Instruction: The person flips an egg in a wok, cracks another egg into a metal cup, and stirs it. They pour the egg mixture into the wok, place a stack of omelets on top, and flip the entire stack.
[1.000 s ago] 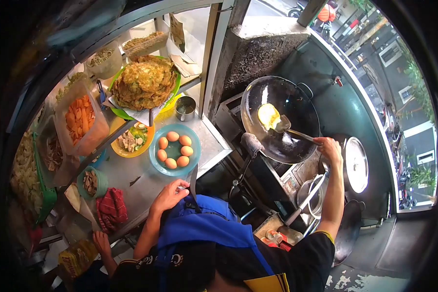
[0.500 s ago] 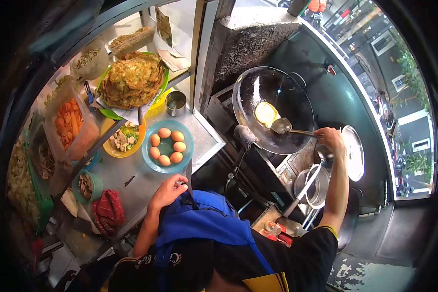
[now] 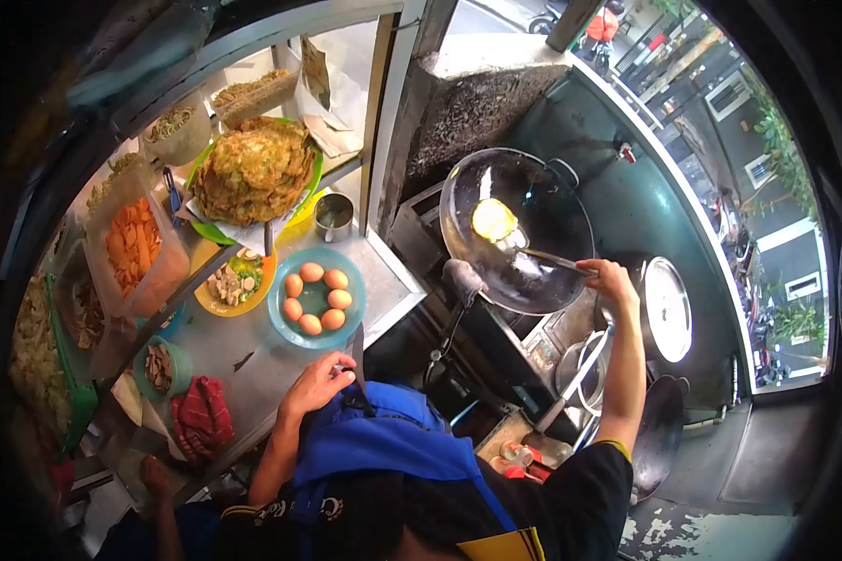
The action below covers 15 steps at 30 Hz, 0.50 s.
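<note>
My right hand (image 3: 610,282) is closed around the handle of a metal spatula (image 3: 557,259). The spatula's blade is against the edge of a round yellow egg (image 3: 494,221) in a large dark wok (image 3: 458,192) on the stove. My left hand (image 3: 316,383) is by the counter edge, just above my blue apron (image 3: 384,444), its fingers loosely bent and nothing visible in them. A narrow dark blade-like piece (image 3: 359,355) sticks up beside its fingertips. Close beyond that hand, a blue plate (image 3: 318,261) bears several brown eggs in a ring.
A green plate of fried patties (image 3: 255,171) sits on the glass case's shelf, near a tub of orange slices (image 3: 133,248). A metal cup (image 3: 333,216), an orange bowl (image 3: 231,306) and a red cloth (image 3: 202,417) are on the counter. Another person's hand (image 3: 155,475) shows lower left.
The egg and spatula blade have shifted slightly toward the wok's near left side, and my right hand has moved left. The view has tilted a little. Another person's hand has appeared lower left.
</note>
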Each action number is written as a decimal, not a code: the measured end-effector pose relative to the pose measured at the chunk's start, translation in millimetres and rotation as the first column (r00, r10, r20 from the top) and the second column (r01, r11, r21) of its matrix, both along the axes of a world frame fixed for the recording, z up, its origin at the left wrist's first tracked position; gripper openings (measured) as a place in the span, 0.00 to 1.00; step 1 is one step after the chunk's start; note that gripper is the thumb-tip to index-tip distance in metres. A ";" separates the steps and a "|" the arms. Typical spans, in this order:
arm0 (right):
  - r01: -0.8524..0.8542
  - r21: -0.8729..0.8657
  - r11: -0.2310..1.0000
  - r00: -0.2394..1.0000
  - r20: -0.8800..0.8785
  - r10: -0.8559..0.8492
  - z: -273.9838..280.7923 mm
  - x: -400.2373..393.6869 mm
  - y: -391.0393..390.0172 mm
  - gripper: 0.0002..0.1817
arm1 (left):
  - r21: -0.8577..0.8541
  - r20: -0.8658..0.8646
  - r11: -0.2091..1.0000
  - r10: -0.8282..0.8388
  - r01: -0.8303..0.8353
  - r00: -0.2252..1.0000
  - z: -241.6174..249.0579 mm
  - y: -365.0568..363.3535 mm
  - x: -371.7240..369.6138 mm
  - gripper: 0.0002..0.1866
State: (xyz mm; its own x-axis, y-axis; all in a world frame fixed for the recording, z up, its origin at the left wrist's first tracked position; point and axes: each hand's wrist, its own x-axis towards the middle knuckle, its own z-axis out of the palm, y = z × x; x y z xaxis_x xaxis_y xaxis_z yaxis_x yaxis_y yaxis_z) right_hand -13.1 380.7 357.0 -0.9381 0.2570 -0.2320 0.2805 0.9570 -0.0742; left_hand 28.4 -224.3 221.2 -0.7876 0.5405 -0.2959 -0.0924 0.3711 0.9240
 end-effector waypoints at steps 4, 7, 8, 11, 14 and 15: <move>-0.153 0.233 0.960 0.983 -0.060 0.171 26.4 5.4 -17.9 0.20 | -0.019 0.020 0.996 -0.087 0.087 0.996 6.9 -1.3 -1.1 0.16; -0.134 0.428 0.894 0.976 -0.101 0.194 32.4 4.1 -19.4 0.17 | -0.021 0.050 0.993 -0.118 0.119 0.992 8.5 0.0 2.4 0.16; -0.130 0.427 0.895 0.977 -0.098 0.189 31.2 1.8 -21.3 0.17 | -0.009 0.050 0.992 -0.126 0.127 0.991 7.1 0.5 3.3 0.16; -0.063 0.519 0.852 0.989 -0.081 0.123 17.7 -4.5 -20.8 0.19 | -0.020 0.042 0.989 -0.148 0.149 0.988 7.3 2.7 2.3 0.16; -0.106 0.454 0.885 0.975 -0.129 0.183 -1.3 -3.4 -6.0 0.20 | -0.016 0.038 0.988 -0.155 0.156 0.987 8.6 2.7 0.3 0.16; -0.144 0.418 0.897 0.962 -0.155 0.227 1.0 -1.8 -7.0 0.22 | -0.015 0.036 0.988 -0.153 0.153 0.988 7.9 2.4 0.0 0.16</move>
